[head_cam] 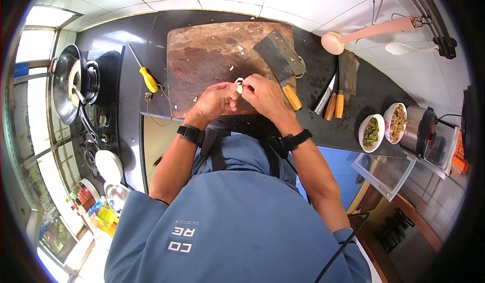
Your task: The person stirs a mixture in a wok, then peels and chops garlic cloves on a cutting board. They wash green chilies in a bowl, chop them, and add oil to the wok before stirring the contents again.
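Observation:
Above the front part of a worn wooden chopping board (204, 63), my hands meet around a small pale piece that looks like a garlic clove (239, 89). My left hand (212, 99) pinches it between thumb and fingers. From the other side, my right hand (265, 95) has its thumb and fingertips closed against the clove's edge; bent fingers hide the exact contact. A thin pale strip, perhaps skin, sticks up from it. A cleaver (278, 52) with a wooden handle rests across the board's right side, just beyond my right hand. Small pale scraps dot the board.
Left of the board lies a yellow-handled screwdriver (147, 79) beside a looped cord. A wok (68, 84) sits on the stove at far left. More knives (335, 90) and two bowls of food (371, 133) stand right. A pink-handled brush (371, 33) hangs on the wall.

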`<state>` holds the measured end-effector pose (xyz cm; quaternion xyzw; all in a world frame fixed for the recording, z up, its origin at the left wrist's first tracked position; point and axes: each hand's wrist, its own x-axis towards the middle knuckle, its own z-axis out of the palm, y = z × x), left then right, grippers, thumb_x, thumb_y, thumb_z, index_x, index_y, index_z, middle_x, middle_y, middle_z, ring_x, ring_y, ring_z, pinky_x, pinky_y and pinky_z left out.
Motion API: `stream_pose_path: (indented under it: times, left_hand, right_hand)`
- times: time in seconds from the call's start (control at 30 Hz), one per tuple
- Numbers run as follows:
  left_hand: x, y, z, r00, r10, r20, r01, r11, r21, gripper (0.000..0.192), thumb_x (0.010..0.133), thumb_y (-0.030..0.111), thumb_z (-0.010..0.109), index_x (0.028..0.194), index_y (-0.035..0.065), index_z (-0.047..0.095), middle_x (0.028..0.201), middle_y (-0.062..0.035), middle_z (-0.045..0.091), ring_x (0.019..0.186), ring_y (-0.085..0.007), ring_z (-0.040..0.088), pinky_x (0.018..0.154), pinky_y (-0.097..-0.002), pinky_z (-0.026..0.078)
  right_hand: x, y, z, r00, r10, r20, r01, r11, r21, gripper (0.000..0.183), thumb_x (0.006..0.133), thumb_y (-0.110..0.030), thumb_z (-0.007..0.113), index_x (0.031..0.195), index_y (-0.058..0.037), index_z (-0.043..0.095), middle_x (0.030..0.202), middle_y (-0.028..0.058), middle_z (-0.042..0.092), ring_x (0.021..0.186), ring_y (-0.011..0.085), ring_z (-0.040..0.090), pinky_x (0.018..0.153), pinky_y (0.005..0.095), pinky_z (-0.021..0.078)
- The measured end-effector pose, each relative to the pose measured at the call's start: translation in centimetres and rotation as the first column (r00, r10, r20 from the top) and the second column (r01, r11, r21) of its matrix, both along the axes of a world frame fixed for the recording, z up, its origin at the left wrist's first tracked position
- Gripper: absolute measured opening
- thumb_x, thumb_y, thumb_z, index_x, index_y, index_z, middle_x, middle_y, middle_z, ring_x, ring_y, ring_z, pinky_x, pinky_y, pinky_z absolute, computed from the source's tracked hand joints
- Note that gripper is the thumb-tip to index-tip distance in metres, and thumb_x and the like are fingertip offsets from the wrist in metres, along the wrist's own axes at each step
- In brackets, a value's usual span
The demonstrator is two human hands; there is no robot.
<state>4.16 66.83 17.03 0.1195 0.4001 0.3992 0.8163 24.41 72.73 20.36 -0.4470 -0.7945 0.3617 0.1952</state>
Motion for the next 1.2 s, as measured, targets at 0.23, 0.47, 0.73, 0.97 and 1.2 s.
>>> stream_pose_path:
  times: [0.23,0.47,0.73,0.97,1.2]
  left_hand:
    - [0.6,-0.3,1.0,1.000,-0.018,-0.019,0.018,0.999,0.034,0.025,0.101,0.026,0.072,0.112,0.0049,0.066,0.085,0.0006,0.064,0.064,-0.0111,0.063,0.063,-0.0284,0.057]
    - [1.3,0.1,1.2,0.944,0.109,-0.311,-0.047,0.979,0.199,0.013,0.095,0.013,0.070,0.103,0.0030,0.068,0.076,-0.0009,0.063,0.060,-0.0125,0.060,0.056,-0.0275,0.049]
    - [1.6,0.4,2.2,0.846,0.105,-0.523,0.005,0.979,0.206,0.014,0.092,0.016,0.070,0.086,0.0030,0.071,0.068,-0.0006,0.062,0.057,-0.0108,0.056,0.054,-0.0265,0.041]
    - [1.7,0.3,2.2,0.883,0.123,-0.453,-0.027,0.977,0.211,0.014,0.093,0.017,0.070,0.088,0.0039,0.072,0.068,0.0004,0.063,0.057,-0.0100,0.056,0.055,-0.0255,0.040]
    - [0.8,-0.4,1.3,0.944,0.161,-0.289,-0.110,0.976,0.188,0.014,0.095,0.015,0.069,0.093,0.0019,0.071,0.072,-0.0025,0.064,0.058,-0.0123,0.057,0.056,-0.0271,0.042]
  right_hand:
    - [0.4,0.0,0.0,0.995,-0.024,-0.099,0.005,0.983,-0.183,0.018,0.089,-0.020,0.064,0.090,-0.0028,0.069,0.089,0.0186,0.070,0.084,0.0410,0.067,0.074,0.0500,0.0523]
    - [0.6,-0.3,-0.2,0.985,0.020,-0.174,-0.055,0.978,-0.201,0.020,0.091,-0.018,0.064,0.100,-0.0038,0.075,0.090,0.0209,0.072,0.082,0.0375,0.069,0.074,0.0453,0.0537]
    - [0.0,-0.8,-0.5,0.889,-0.277,-0.365,0.059,0.859,-0.508,0.027,0.099,-0.022,0.071,0.108,0.0027,0.075,0.083,0.0032,0.072,0.071,0.0089,0.062,0.064,0.0280,0.0517]
    - [0.0,-0.8,-0.7,0.785,-0.439,-0.437,-0.018,0.689,-0.724,0.028,0.103,-0.023,0.067,0.114,0.0017,0.074,0.089,0.0017,0.071,0.071,0.0080,0.063,0.061,0.0239,0.0540]
    - [-0.1,-0.9,-1.0,0.751,-0.503,-0.427,-0.108,0.545,-0.832,0.024,0.102,-0.017,0.057,0.105,0.0027,0.071,0.089,0.0063,0.071,0.070,0.0123,0.065,0.062,0.0269,0.0575]
